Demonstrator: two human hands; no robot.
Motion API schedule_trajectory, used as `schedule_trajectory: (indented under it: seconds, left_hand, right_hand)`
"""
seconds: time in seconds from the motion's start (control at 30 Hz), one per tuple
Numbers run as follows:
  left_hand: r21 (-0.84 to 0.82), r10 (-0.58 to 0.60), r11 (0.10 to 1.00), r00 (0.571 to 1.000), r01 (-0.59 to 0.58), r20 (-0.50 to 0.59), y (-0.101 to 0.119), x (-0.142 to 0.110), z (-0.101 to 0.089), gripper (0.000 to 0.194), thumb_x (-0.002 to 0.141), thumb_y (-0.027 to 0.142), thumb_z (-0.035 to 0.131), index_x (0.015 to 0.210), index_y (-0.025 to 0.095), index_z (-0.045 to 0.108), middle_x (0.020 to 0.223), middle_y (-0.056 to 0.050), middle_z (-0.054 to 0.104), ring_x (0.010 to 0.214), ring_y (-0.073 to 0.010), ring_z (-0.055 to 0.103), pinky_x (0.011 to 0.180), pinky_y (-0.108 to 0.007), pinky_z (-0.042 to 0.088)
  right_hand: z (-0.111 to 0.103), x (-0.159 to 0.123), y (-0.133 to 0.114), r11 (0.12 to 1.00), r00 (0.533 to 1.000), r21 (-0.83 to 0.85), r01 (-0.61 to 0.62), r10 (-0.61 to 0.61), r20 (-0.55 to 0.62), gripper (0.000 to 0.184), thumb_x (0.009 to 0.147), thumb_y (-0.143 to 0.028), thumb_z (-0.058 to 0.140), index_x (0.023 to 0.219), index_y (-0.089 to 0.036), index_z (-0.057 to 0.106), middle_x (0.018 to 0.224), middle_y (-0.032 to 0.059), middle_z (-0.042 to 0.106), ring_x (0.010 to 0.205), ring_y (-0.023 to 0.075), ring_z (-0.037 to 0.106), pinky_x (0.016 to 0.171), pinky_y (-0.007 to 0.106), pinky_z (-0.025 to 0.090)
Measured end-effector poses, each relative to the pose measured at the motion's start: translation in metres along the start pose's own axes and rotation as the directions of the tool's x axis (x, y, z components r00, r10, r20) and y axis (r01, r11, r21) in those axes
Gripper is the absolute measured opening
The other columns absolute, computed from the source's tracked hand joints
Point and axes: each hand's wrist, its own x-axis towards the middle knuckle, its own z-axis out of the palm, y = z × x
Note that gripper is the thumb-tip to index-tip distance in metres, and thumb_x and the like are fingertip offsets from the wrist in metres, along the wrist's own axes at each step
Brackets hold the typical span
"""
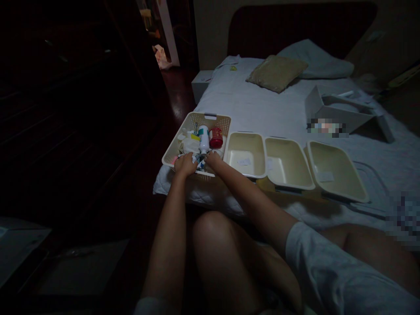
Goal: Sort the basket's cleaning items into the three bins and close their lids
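Observation:
A cream perforated basket (pixel 221 120) stands at the bed's near left corner, filled with mixed small items. Inside lie a white bottle (pixel 204 138) with a teal label, a red jar (pixel 215 137) and a whitish plastic bag (pixel 190 144). My left hand (pixel 186 164) reaches into the basket's near side, its fingers curled among small white and blue items. Beside it, my right hand (pixel 212 160) is closed near the white bottle's lower end, fingers bent down into the contents. What either hand grips is too dark to make out.
Three cream bins, a left bin (pixel 244 164), a middle bin (pixel 288 170) and a right bin (pixel 344 179), line the bed edge, each with a paper slip. Behind them are an open white box (pixel 348 118) and a tan pillow (pixel 278 72). My knee (pixel 211 227) is below the basket.

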Motion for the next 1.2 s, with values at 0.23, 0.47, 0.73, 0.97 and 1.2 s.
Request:
schedule_trajectory:
  seconds: [0.23, 0.47, 0.73, 0.97, 1.2]
  left_hand:
    - [-0.002, 0.007, 1.0, 0.998, -0.007, -0.059, -0.001, 0.0, 0.002, 0.045, 0.08, 0.028, 0.042, 0.123, 0.018, 0.049, 0.12, -0.01, 0.058, 0.111, -0.0249, 0.052, 0.093, -0.036, 0.038]
    - [-0.019, -0.027, 0.999, 0.995, 0.025, -0.097, 0.0, -0.003, 0.001, 0.048, 0.08, 0.021, 0.038, 0.127, 0.014, 0.045, 0.119, -0.012, 0.058, 0.111, -0.025, 0.052, 0.093, -0.037, 0.038]
    - [-0.062, -0.032, 0.998, 0.983, 0.021, -0.179, -0.001, -0.006, 0.004, 0.052, 0.083, 0.017, 0.029, 0.134, 0.008, 0.034, 0.127, -0.014, 0.053, 0.116, -0.0239, 0.048, 0.097, -0.035, 0.036]
    - [-0.083, -0.061, 0.995, 0.979, 0.046, -0.192, 0.0, -0.007, 0.004, 0.051, 0.081, 0.015, 0.032, 0.131, 0.013, 0.039, 0.125, -0.011, 0.055, 0.115, -0.0233, 0.049, 0.096, -0.034, 0.036]
    - [-0.094, -0.076, 0.994, 0.983, 0.06, -0.169, 0.003, -0.005, 0.003, 0.05, 0.079, 0.015, 0.036, 0.128, 0.015, 0.043, 0.124, -0.011, 0.055, 0.114, -0.0248, 0.049, 0.095, -0.037, 0.038]
  right_hand:
    - [-0.013, -0.007, -0.009, 0.989, 0.991, -0.08, -0.126, 0.129, 0.036, 0.032, 0.085, -0.013, 0.039, 0.109, -0.008, 0.059, 0.114, 0.0226, 0.056, 0.106, 0.0305, 0.053, 0.083, 0.044, 0.044]
    - [-0.031, -0.019, -0.012, 0.984, 0.987, -0.091, -0.152, 0.146, -0.074, 0.035, 0.088, -0.013, 0.032, 0.118, -0.01, 0.05, 0.115, 0.0214, 0.052, 0.107, 0.0292, 0.051, 0.079, 0.041, 0.047]
    - [-0.056, -0.026, -0.002, 0.99, 0.969, -0.109, -0.089, 0.06, -0.238, 0.04, 0.085, -0.014, 0.043, 0.125, -0.011, 0.041, 0.126, 0.0202, 0.044, 0.125, 0.0338, 0.035, 0.094, 0.048, 0.036]
    - [-0.074, -0.032, 0.028, 0.994, 0.936, 0.106, 0.021, 0.018, -0.352, 0.072, 0.072, -0.027, 0.066, 0.13, -0.005, 0.031, 0.129, 0.0224, 0.041, 0.122, 0.0292, 0.038, 0.098, 0.041, 0.033]
    - [-0.074, -0.049, 0.035, 0.826, 0.866, 0.547, 0.138, 0.167, -0.471, 0.057, 0.075, -0.045, 0.059, 0.118, -0.012, 0.043, 0.113, 0.0119, 0.057, 0.104, 0.0223, 0.054, 0.086, 0.035, 0.042]
